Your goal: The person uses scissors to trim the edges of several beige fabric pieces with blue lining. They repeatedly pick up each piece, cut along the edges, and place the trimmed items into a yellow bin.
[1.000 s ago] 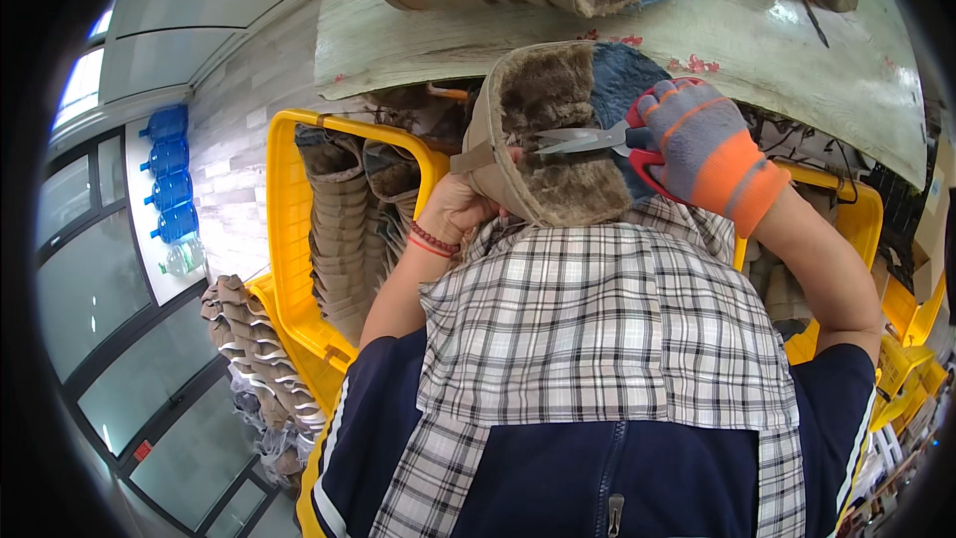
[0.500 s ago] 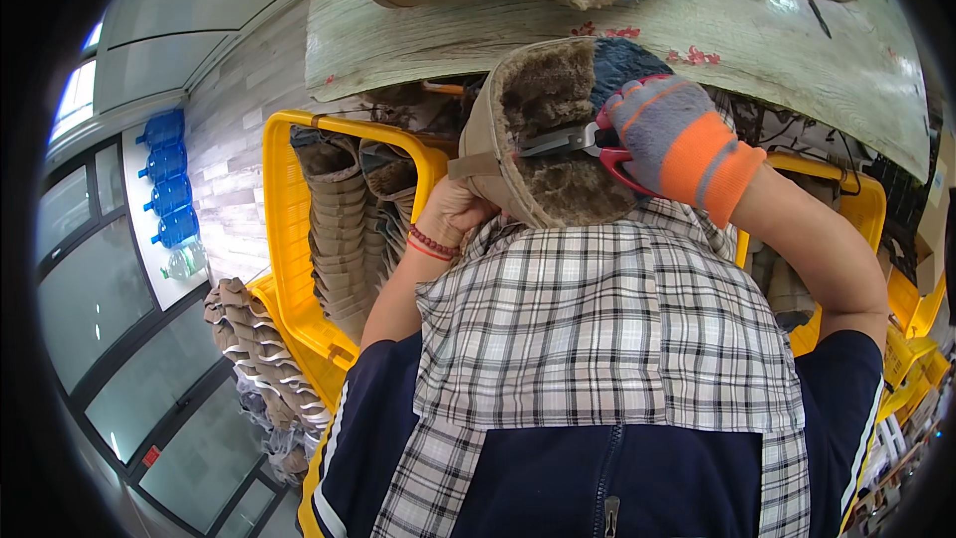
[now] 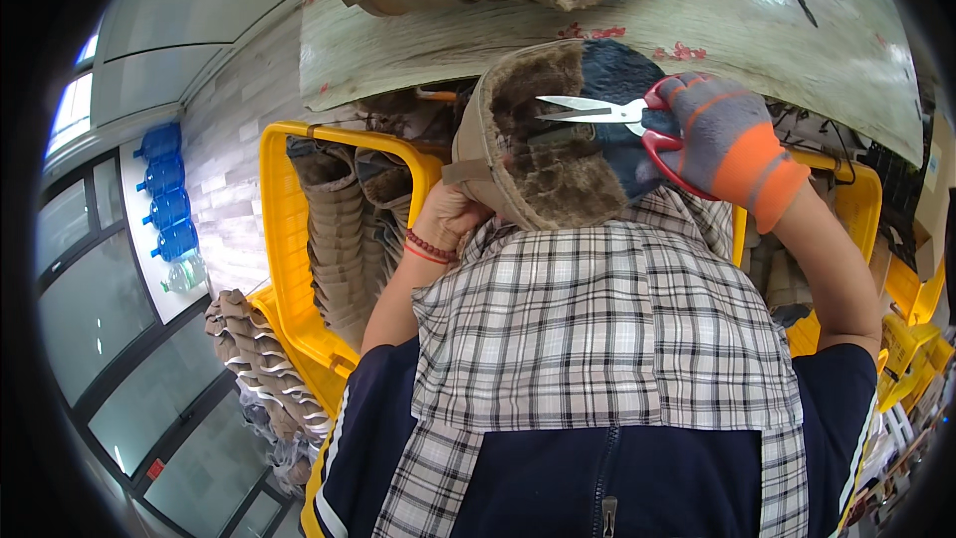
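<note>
Before my chest is a cup-shaped khaki fabric piece [image 3: 570, 184], lined with brown plush on one side and dark blue plush on the other. My left hand [image 3: 455, 211], bare with a beaded bracelet, grips its lower left edge beside a small strap; the fingertips are hidden behind it. In a grey and orange glove, my right hand [image 3: 732, 134] has its fingers in the red handles of a pair of scissors [image 3: 625, 114]. The slightly parted blades point left over the plush opening.
More khaki plush-lined pieces lie nested on the table [image 3: 478, 45] ahead. A yellow crate [image 3: 279, 209] at left holds stacks of them, and another yellow crate [image 3: 861, 214] stands at right. Farther left are a khaki bundle [image 3: 254, 354] and blue water bottles [image 3: 169, 204].
My right hand has drawn the scissors up and to the right, away from the strap side of the piece. The blades now show more clearly and slightly apart. My left hand keeps its grip.
</note>
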Demonstrator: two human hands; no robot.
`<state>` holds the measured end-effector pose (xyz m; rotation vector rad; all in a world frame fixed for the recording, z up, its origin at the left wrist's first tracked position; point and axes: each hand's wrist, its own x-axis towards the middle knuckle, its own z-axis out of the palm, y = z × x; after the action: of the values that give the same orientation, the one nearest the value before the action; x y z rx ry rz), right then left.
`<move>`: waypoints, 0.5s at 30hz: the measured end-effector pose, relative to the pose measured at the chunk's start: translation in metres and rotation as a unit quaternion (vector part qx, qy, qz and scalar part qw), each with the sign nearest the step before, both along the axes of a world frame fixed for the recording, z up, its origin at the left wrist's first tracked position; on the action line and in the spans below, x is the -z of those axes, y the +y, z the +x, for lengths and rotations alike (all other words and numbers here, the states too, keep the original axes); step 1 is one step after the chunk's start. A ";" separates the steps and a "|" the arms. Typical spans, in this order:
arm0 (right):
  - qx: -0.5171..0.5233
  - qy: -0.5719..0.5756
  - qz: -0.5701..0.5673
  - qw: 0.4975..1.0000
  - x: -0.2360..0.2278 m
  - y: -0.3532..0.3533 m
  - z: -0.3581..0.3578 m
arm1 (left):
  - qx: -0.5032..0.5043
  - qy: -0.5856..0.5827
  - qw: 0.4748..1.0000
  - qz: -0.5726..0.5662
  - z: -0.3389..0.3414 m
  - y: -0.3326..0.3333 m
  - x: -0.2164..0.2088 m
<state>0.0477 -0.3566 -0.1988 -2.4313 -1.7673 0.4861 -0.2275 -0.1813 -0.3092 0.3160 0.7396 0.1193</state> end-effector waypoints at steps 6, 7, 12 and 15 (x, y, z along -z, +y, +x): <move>0.196 0.276 0.171 0.925 0.020 -0.025 -0.024 | 0.046 -0.030 0.998 0.022 -0.009 0.010 0.023; 0.216 0.327 0.193 0.899 0.020 -0.021 -0.034 | 0.046 -0.014 0.998 0.044 -0.005 0.007 0.020; 0.234 0.417 0.278 0.833 0.019 -0.010 -0.056 | 0.033 0.001 0.998 0.059 0.028 0.002 -0.011; 0.310 0.461 0.297 0.777 0.019 -0.016 -0.055 | 0.081 -0.063 0.994 0.041 0.035 0.010 -0.007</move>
<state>-0.0077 -0.3723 -0.2178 -1.6543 -0.5307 0.7094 -0.1921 -0.1713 -0.3022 0.4418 0.5818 0.0157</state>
